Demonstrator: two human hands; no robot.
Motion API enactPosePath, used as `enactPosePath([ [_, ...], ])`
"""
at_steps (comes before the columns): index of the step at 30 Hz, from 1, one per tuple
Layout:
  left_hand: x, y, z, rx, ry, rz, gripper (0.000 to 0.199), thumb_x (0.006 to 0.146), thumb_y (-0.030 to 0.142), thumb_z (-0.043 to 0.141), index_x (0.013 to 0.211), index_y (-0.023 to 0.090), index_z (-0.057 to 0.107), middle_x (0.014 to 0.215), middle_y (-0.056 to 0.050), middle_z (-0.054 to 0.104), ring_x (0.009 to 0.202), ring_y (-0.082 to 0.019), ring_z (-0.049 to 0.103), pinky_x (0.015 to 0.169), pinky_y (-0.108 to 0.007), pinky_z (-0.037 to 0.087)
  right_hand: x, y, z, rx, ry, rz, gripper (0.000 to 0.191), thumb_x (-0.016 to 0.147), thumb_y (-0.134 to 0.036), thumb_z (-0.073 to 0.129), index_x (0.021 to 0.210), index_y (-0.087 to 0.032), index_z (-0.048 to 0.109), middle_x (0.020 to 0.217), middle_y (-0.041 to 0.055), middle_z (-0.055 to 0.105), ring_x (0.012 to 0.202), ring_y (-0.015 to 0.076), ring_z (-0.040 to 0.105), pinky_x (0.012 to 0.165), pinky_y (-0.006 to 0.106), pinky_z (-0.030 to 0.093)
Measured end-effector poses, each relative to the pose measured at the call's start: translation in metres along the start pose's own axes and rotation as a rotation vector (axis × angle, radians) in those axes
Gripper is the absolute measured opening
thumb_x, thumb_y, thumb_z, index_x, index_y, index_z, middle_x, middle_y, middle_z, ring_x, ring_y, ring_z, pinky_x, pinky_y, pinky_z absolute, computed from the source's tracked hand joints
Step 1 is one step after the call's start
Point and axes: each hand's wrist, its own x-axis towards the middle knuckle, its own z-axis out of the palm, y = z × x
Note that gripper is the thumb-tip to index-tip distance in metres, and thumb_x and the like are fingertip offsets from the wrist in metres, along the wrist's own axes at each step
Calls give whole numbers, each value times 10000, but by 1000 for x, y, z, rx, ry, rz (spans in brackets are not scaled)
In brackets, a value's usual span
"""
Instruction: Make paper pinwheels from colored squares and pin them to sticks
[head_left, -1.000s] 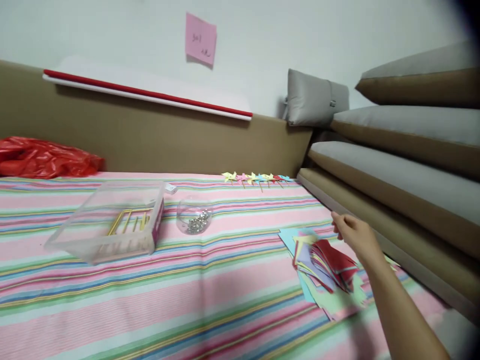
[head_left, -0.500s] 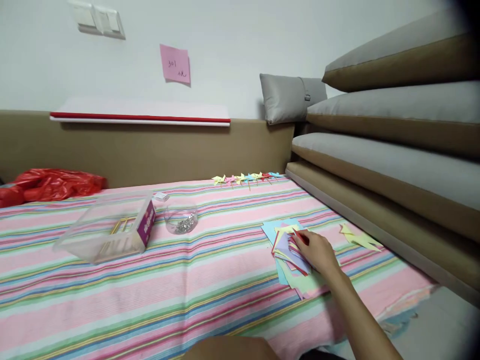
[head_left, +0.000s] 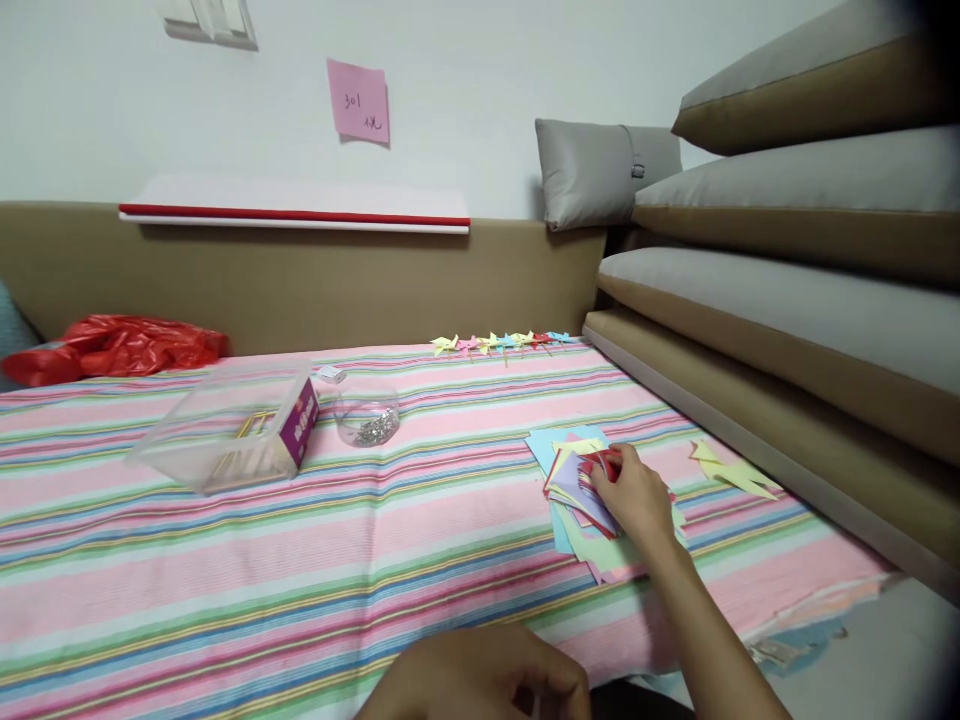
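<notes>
My right hand [head_left: 636, 495] is at a loose stack of coloured paper sheets [head_left: 600, 552]. Its thumb and fingers pinch a piece of red paper [head_left: 602, 461] on top of the stack. Purple, yellow, green and light blue sheets fan out beneath it. Low in the view, close to my body, is my left hand [head_left: 480, 675] with its fingers curled inward. The lower edge cuts it off, and whatever lies within those fingers cannot be made out.
Yellow paper cut-outs [head_left: 733, 470] lie right of the stack. Small paper pinwheels [head_left: 491, 343] line the back. A clear bin [head_left: 187, 440] with sticks, a round container [head_left: 367, 415] of small metal pieces and a red plastic bag [head_left: 142, 343] are left. Stacked cushions [head_left: 787, 300] border the right.
My left hand has risen further into view at the bottom, now showing curled fingers. My right hand stays at the stack, its fingers shifted on the red paper. The camera has tilted slightly downward.
</notes>
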Motion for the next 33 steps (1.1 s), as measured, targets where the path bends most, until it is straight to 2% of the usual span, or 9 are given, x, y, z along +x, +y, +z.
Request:
enactPosePath([
  [5, 6, -8, 0, 62, -6, -6, 231, 775, 419, 666, 806, 197, 609, 682, 40, 547, 560, -100, 471, 537, -214, 365, -2, -2, 0, 22, -1, -16, 391, 908, -457, 562, 1168, -195, 690, 1040, 153, 766, 982, 346, 697, 751, 372, 457],
  [14, 5, -11, 1, 132, 4, -40, 262, 809, 449, 658, 866, 195, 676, 714, 24, 567, 608, -110, 500, 551, -211, 375, 0, 15, -5, 157, -46, -81, 453, 888, -613, 559, 1136, -286, 748, 1037, 69, 796, 945, 305, 723, 758, 342, 500],
  [19, 10, -13, 0, 97, -25, -54, 402, 715, 563, 763, 856, 195, 684, 706, 36, 573, 592, -106, 498, 556, -215, 383, 1, 24, -7, 173, -59, -101, 434, 975, -463, 415, 1194, -264, 732, 1179, 69, 763, 1066, 286, 702, 850, 336, 503],
  [22, 10, -5, 2, 117, -11, -61, 390, 746, 563, 743, 877, 198, 693, 710, 33, 578, 591, -103, 501, 544, -207, 381, 3, 28, -6, 153, -36, -83, 441, 955, -384, 417, 1257, -215, 690, 1188, 102, 754, 1072, 303, 692, 870, 360, 496],
  [24, 8, 3, 6, 167, 85, -44, 352, 812, 542, 688, 910, 205, 694, 733, 23, 589, 612, -106, 508, 548, -206, 388, 3, 29, -7, 140, -20, -64, 443, 939, -336, 414, 1267, -196, 677, 1142, 121, 763, 1035, 314, 694, 851, 371, 488],
  [25, 8, 7, 9, 214, 176, -18, 331, 852, 526, 650, 937, 208, 688, 766, 13, 605, 642, -114, 524, 572, -213, 409, 4, 29, -8, 137, -15, -57, 442, 933, -313, 408, 1262, -193, 677, 1115, 125, 768, 1010, 315, 695, 836, 371, 482],
  [28, 12, 14, 18, 471, 502, 159, 274, 918, 429, 587, 1060, 202, 646, 1031, -67, 666, 923, -192, 610, 815, -300, 501, 6, 29, -11, 146, -9, -44, 438, 927, -266, 376, 1226, -200, 689, 1081, 124, 771, 969, 302, 692, 803, 356, 467],
  [30, 26, 13, 22, 705, 638, 265, 319, 928, 364, 577, 1184, 176, 602, 1289, -139, 621, 1203, -266, 555, 1039, -401, 444, 8, 29, -14, 169, -10, -32, 434, 923, -259, 365, 1198, -198, 695, 1082, 123, 770, 968, 297, 690, 798, 351, 464],
  [33, 65, 9, 18, 1044, 696, 259, 505, 979, 362, 506, 1401, 87, 472, 1531, -197, 450, 1456, -327, 345, 1203, -481, 279, 12, 30, -17, 222, -19, -18, 423, 910, -261, 372, 1161, -191, 704, 1101, 120, 766, 989, 291, 689, 816, 350, 471],
])
